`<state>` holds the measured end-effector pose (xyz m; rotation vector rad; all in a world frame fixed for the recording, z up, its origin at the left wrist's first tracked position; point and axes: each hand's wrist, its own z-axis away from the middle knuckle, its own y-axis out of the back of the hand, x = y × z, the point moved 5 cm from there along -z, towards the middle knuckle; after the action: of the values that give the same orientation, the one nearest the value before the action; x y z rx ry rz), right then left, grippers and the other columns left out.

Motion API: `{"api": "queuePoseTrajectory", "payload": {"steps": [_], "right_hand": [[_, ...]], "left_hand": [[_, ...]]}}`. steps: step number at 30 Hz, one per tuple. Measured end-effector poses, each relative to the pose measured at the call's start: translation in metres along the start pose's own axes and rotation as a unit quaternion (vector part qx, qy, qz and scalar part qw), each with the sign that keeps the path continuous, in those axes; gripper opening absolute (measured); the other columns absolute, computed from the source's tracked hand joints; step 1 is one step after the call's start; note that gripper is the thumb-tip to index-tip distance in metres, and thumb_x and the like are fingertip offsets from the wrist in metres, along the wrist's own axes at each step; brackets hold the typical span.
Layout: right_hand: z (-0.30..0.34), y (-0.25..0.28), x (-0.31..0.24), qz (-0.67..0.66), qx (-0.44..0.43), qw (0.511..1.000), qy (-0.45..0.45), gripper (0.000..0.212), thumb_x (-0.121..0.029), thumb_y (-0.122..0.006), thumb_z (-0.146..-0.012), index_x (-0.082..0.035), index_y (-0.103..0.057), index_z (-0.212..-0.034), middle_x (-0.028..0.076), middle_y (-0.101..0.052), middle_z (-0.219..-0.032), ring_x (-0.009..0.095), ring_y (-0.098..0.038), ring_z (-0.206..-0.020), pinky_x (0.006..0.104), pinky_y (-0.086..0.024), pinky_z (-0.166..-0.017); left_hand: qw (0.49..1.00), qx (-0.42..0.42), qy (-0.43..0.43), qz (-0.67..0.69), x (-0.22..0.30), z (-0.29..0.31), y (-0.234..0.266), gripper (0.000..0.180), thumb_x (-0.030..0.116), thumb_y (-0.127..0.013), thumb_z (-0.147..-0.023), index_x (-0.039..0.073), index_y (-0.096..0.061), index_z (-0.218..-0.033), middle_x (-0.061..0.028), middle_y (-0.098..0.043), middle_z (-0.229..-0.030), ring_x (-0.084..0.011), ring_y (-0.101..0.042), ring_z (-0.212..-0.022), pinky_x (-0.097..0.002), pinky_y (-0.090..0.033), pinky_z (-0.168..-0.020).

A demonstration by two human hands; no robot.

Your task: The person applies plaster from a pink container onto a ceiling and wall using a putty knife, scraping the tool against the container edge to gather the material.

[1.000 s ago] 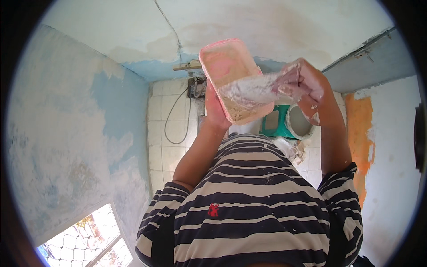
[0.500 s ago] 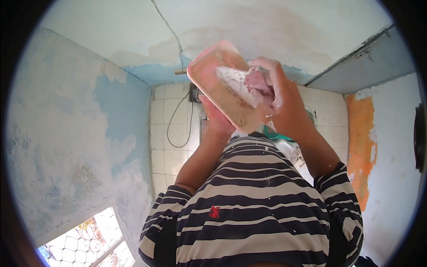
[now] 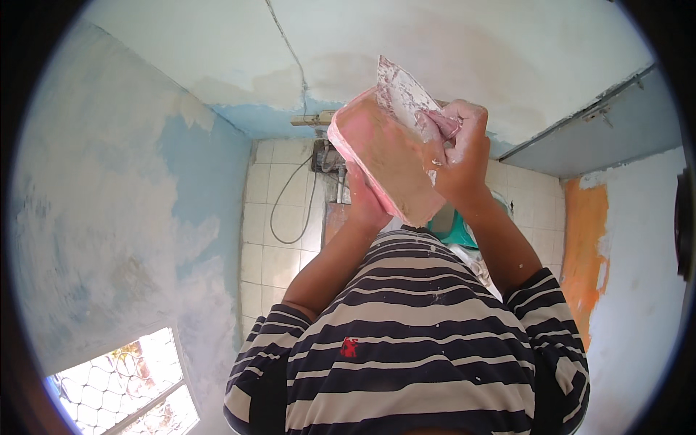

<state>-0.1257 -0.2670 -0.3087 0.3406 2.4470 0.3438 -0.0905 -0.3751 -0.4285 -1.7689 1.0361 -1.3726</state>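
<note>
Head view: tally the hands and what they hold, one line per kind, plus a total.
Hands: 2 (left hand, right hand)
Pink tray: 1, in the left
Flat scraper: 1, in the right
Total: 4

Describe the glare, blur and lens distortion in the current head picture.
Head view: the window glares, washing out much outdoors; the tiled floor has a bright patch. Same head view: dark curved borders at both sides; the scraper looks fairly sharp.
</note>
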Motion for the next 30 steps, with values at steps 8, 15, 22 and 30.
{"api": "queuePoseTrajectory", "payload": {"steps": [8,15,22,30], "right_hand": [[-0.013,0.036,-0.016,-0.014,-0.006,0.996,-0.091,0.04,0.007,-0.063,-0.091,0.003,-0.042,-0.126,0.014,-0.063,-0.101,0.017,-0.068,-0.092,0.0272,-0.054,-0.081],[-0.017,0.046,0.003,0.004,-0.036,0.999,-0.025,0.033,0.006,-0.06,-0.092,0.006,-0.047,-0.123,0.018,-0.066,-0.106,0.021,-0.069,-0.098,0.0302,-0.056,-0.085],[-0.03,0.072,0.013,-0.029,-0.009,0.999,0.035,0.029,0.007,-0.06,-0.092,0.008,-0.05,-0.12,0.022,-0.064,-0.108,0.024,-0.07,-0.099,0.0325,-0.058,-0.086],[-0.045,0.088,0.032,-0.02,-0.034,0.999,-0.017,0.02,-0.007,-0.058,-0.094,-0.001,-0.06,-0.113,0.02,-0.068,-0.092,0.036,-0.068,-0.079,0.0394,-0.054,-0.07]], "left_hand": [[0.999,0.0,-0.002,-0.044,-0.006,-0.011,-0.002,0.085,0.071,-0.041,-0.094,0.012,-0.027,-0.153,-0.0105,-0.045,-0.148,-0.0303,-0.047,-0.134,-0.0479,-0.042,-0.109],[0.999,0.03,-0.009,-0.018,-0.026,-0.029,-0.022,0.075,0.067,-0.035,-0.098,0.013,-0.034,-0.149,-0.0082,-0.048,-0.144,-0.0272,-0.05,-0.129,-0.0456,-0.044,-0.106],[0.992,0.08,-0.023,-0.092,-0.035,-0.045,-0.052,0.084,0.072,-0.037,-0.095,0.013,-0.029,-0.153,-0.0092,-0.045,-0.148,-0.0282,-0.048,-0.133,-0.0458,-0.042,-0.109],[0.992,0.115,-0.013,-0.042,-0.062,-0.055,-0.053,0.08,0.071,-0.031,-0.097,0.013,-0.03,-0.153,-0.0101,-0.045,-0.148,-0.0284,-0.048,-0.133,-0.0451,-0.041,-0.11]]}}
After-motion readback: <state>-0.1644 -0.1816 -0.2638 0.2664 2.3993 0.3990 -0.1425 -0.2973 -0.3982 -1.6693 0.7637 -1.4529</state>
